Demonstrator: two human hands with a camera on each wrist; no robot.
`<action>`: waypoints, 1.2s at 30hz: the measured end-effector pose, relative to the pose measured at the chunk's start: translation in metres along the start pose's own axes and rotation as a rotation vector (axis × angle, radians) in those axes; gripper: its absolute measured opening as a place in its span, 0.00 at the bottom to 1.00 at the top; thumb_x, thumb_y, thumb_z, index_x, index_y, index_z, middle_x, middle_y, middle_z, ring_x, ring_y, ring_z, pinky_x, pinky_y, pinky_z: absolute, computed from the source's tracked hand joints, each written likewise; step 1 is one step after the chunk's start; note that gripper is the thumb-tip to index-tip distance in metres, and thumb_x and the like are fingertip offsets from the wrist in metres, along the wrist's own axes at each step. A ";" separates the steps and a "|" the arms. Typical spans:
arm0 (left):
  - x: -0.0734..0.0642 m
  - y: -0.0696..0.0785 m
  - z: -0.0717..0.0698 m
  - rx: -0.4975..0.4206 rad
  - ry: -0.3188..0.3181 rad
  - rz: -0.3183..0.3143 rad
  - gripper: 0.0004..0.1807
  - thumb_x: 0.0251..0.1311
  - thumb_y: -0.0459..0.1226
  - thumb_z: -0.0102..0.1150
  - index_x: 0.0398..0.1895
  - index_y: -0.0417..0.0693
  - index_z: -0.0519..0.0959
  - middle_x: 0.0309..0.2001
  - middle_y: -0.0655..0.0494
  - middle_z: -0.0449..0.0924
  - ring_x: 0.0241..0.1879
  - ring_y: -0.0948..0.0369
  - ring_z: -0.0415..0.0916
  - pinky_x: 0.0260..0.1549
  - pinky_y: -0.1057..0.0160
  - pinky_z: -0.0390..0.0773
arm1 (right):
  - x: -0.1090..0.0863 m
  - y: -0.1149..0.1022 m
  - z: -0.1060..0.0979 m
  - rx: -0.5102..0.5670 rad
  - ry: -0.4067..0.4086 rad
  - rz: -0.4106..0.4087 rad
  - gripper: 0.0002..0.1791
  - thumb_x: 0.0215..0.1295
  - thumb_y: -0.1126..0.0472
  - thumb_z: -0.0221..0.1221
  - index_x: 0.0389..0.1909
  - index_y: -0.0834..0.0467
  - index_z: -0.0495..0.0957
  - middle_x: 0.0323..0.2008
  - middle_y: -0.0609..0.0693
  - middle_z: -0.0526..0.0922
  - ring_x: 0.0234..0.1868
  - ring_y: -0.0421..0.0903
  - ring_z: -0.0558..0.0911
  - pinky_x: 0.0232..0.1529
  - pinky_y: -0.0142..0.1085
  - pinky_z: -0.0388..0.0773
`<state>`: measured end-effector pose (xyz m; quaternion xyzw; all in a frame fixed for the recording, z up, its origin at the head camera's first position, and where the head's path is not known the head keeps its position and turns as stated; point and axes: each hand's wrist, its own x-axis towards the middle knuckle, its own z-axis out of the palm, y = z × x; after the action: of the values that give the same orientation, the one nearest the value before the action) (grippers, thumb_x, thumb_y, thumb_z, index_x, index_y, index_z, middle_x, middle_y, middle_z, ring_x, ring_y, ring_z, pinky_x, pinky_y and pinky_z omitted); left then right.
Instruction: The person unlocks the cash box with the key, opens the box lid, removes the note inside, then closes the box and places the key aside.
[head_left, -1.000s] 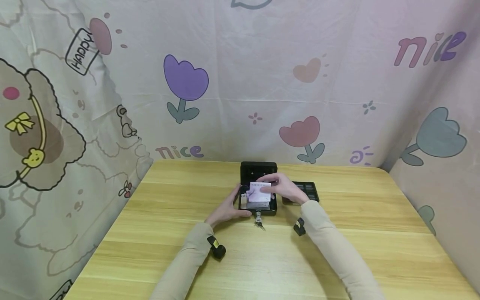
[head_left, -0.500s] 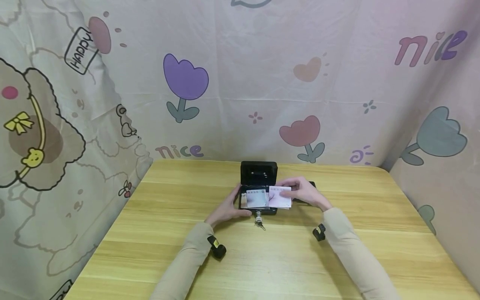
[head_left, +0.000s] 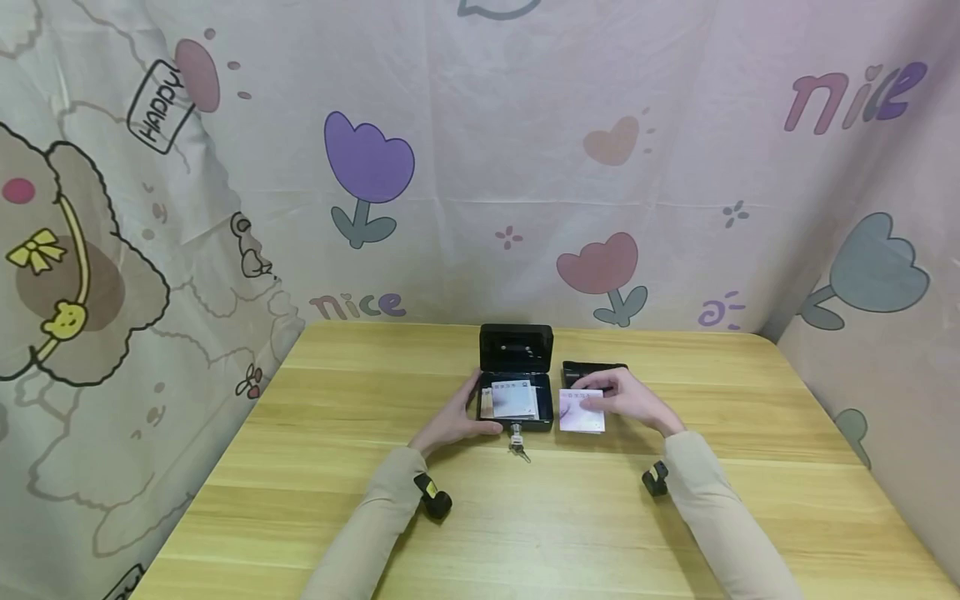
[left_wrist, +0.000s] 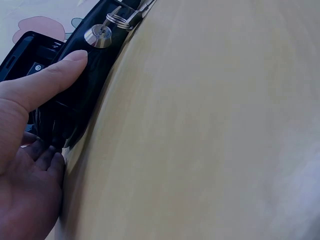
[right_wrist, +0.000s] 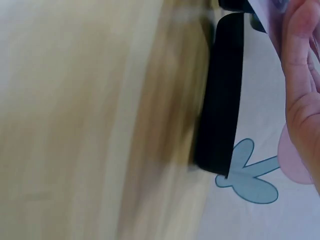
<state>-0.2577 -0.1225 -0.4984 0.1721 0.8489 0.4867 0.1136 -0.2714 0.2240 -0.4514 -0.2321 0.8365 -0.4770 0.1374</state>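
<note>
A small black cash box point(head_left: 546, 414) stands on the table with its lid point(head_left: 516, 348) raised. Pale banknotes point(head_left: 513, 400) lie inside it. My left hand point(head_left: 452, 422) holds the box's left side, thumb on the front and fingers round the side. The left wrist view shows the thumb close to the silver lock point(left_wrist: 98, 36), which has a key ring point(left_wrist: 119, 21) in it. Just right of the box, my right hand point(head_left: 630, 398) pinches pinkish-purple banknotes point(head_left: 577, 415) above the table. In the right wrist view these notes are mostly cut off by the frame.
Behind the right hand lies a black tray point(head_left: 592, 370), partly hidden by it; its side point(right_wrist: 222, 95) fills part of the right wrist view. Keys point(head_left: 518, 448) hang at the box front. A printed curtain point(head_left: 450, 192) backs the wooden table point(head_left: 517, 533).
My right hand has carried the pinkish-purple banknotes out of the cash box, rightward and slightly nearer. The pale notes beneath are uncovered. The left hand has kept its place on the box.
</note>
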 end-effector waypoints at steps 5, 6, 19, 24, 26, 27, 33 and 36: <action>-0.001 0.000 0.000 -0.002 -0.002 -0.006 0.67 0.50 0.44 0.78 0.83 0.50 0.38 0.83 0.47 0.35 0.82 0.45 0.38 0.79 0.40 0.44 | -0.007 0.006 -0.002 -0.085 0.008 0.029 0.17 0.63 0.60 0.67 0.52 0.61 0.84 0.53 0.62 0.85 0.40 0.42 0.81 0.42 0.30 0.78; -0.001 0.000 0.000 -0.002 -0.001 -0.001 0.67 0.50 0.44 0.78 0.83 0.49 0.38 0.83 0.46 0.35 0.82 0.44 0.39 0.79 0.40 0.44 | -0.008 0.007 -0.002 -0.093 0.006 0.033 0.17 0.62 0.61 0.67 0.51 0.61 0.84 0.52 0.61 0.85 0.40 0.42 0.80 0.43 0.30 0.77; -0.001 -0.001 0.000 -0.019 -0.003 -0.005 0.66 0.50 0.46 0.77 0.83 0.51 0.38 0.83 0.47 0.35 0.82 0.44 0.37 0.79 0.38 0.43 | -0.012 0.018 -0.001 -0.058 -0.069 0.052 0.14 0.62 0.65 0.66 0.48 0.65 0.83 0.43 0.61 0.88 0.35 0.40 0.84 0.35 0.30 0.82; -0.001 -0.002 0.001 -0.015 -0.004 -0.007 0.66 0.50 0.46 0.77 0.83 0.51 0.38 0.83 0.48 0.35 0.82 0.45 0.37 0.79 0.38 0.43 | -0.012 0.016 0.001 -0.070 -0.063 0.055 0.13 0.61 0.67 0.66 0.46 0.66 0.83 0.40 0.62 0.88 0.33 0.41 0.83 0.30 0.31 0.82; -0.001 -0.001 0.001 -0.017 -0.003 -0.007 0.66 0.50 0.46 0.77 0.83 0.51 0.38 0.83 0.48 0.35 0.82 0.45 0.37 0.79 0.38 0.43 | -0.012 0.016 0.001 -0.073 -0.063 0.063 0.13 0.61 0.68 0.66 0.46 0.67 0.83 0.38 0.63 0.88 0.31 0.41 0.83 0.27 0.32 0.82; -0.001 -0.001 0.001 -0.017 -0.003 -0.007 0.66 0.50 0.46 0.77 0.83 0.51 0.38 0.83 0.48 0.35 0.82 0.45 0.37 0.79 0.38 0.43 | -0.012 0.016 0.002 -0.078 -0.062 0.062 0.12 0.61 0.68 0.66 0.45 0.68 0.83 0.37 0.63 0.88 0.30 0.40 0.82 0.26 0.32 0.82; -0.001 0.000 0.000 -0.025 -0.002 -0.006 0.66 0.50 0.46 0.77 0.83 0.50 0.39 0.83 0.46 0.35 0.82 0.44 0.37 0.79 0.38 0.44 | -0.009 0.017 0.004 -0.153 -0.036 0.059 0.09 0.59 0.68 0.67 0.40 0.68 0.83 0.33 0.59 0.89 0.30 0.39 0.81 0.26 0.29 0.79; -0.001 0.000 0.000 -0.024 -0.001 -0.006 0.65 0.51 0.46 0.77 0.83 0.50 0.39 0.83 0.46 0.35 0.82 0.44 0.37 0.79 0.38 0.44 | -0.009 0.016 0.004 -0.201 -0.013 0.075 0.08 0.58 0.67 0.68 0.37 0.66 0.83 0.33 0.56 0.88 0.32 0.41 0.80 0.30 0.27 0.77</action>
<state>-0.2566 -0.1227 -0.4982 0.1687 0.8435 0.4962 0.1175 -0.2663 0.2323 -0.4676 -0.2164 0.8874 -0.3836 0.1365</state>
